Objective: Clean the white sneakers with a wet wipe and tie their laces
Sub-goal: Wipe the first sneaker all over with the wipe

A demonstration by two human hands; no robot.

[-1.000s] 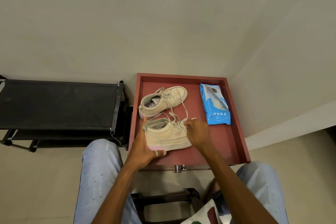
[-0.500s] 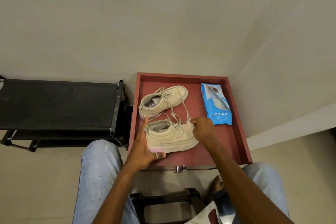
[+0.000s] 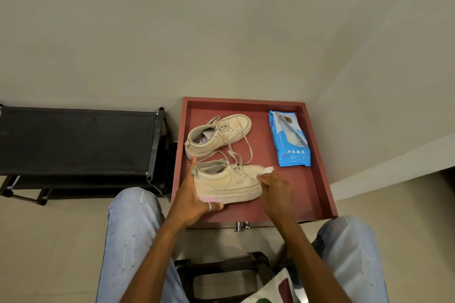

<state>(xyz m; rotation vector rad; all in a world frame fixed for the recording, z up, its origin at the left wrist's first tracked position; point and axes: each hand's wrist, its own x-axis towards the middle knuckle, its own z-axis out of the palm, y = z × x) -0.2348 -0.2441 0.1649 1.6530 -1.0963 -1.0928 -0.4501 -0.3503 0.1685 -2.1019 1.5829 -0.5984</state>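
Two off-white sneakers lie on a red table [image 3: 295,194], laces loose. The near sneaker [image 3: 226,182] stands on its sole, toe pointing right. My left hand [image 3: 194,194] grips its pink heel, thumb up along the back. My right hand [image 3: 275,187] holds a crumpled white wet wipe [image 3: 267,170] against the shoe's toe. The far sneaker [image 3: 218,134] rests behind it, untouched. A blue wet-wipe pack [image 3: 289,139] lies at the table's right side.
A black shoe rack [image 3: 78,140] stands to the left of the table. Walls close off the back and right. My knees in light jeans frame a dark stool [image 3: 221,275] below. A printed bag [image 3: 273,290] sits at the bottom edge.
My right hand has slid from the laces to the toe of the near sneaker, and the wipe now shows. The left hand stays on the heel.
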